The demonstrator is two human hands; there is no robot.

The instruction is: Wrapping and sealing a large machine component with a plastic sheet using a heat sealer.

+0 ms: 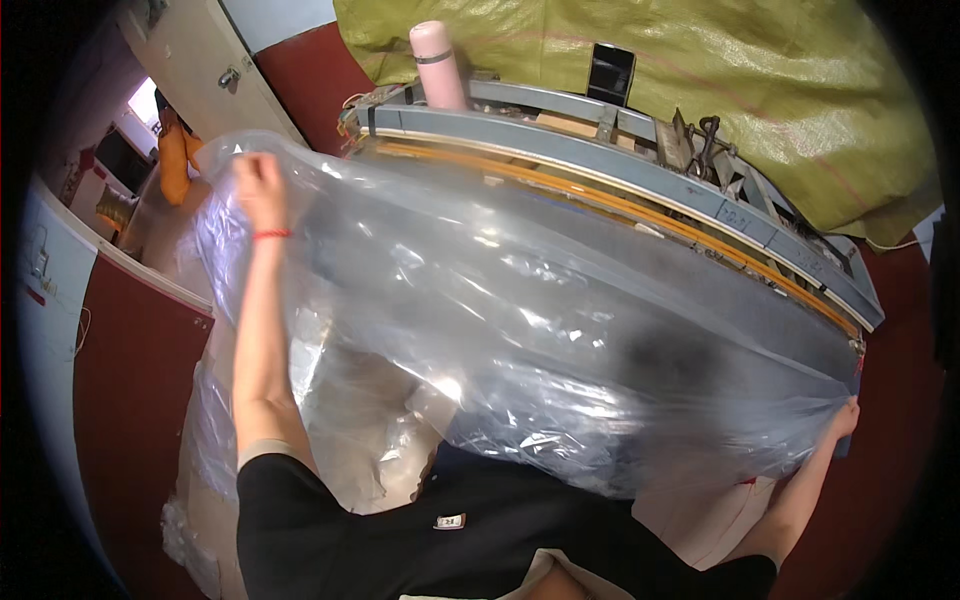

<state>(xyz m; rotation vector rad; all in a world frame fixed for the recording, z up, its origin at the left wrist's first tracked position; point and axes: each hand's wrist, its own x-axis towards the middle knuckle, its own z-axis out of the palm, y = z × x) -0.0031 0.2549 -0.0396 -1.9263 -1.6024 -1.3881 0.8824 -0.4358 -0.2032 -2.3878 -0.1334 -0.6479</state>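
A wide sheet of clear plastic film (pixel 480 270) stretches between my two hands, over a dark work surface. At the upper left, my left hand (pixel 258 188) is closed on the film's edge, the arm reaching far out; a red string circles that wrist. My right hand (pixel 847 415) grips the film's other end at the right, low by the corner of the work surface. The film is creased and shiny, and its near side hangs in folds close to my body.
Behind the film runs a long grey metal frame (pixel 620 190) with an orange bar (pixel 600 188). A pink bottle (pixel 437 65), a phone (pixel 610 73) and a dark metal tool (pixel 706 145) stand along it. A yellow-green woven sheet (pixel 760 60) hangs behind. At left are a door (pixel 190 50) and more bunched film (pixel 210 430).
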